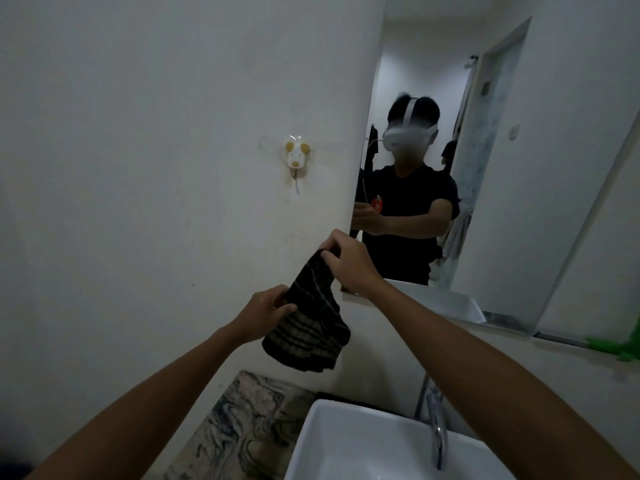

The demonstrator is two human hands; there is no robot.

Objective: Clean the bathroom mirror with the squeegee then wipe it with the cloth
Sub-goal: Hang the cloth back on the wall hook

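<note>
A dark striped cloth (308, 323) hangs in front of the wall, just left of the mirror's lower left corner. My right hand (349, 263) pinches its top end. My left hand (266, 311) grips its left side lower down. The mirror (502, 168) fills the upper right and reflects a person in a dark shirt wearing a white headset. A green object, perhaps the squeegee (620, 344), lies at the right edge on the ledge under the mirror; its shape is blurred.
A white basin (346, 441) with a chrome tap (437, 427) sits below my arms. A marbled countertop (242, 427) lies to its left. A small dog-shaped wall hook (295, 157) is fixed on the white wall left of the mirror.
</note>
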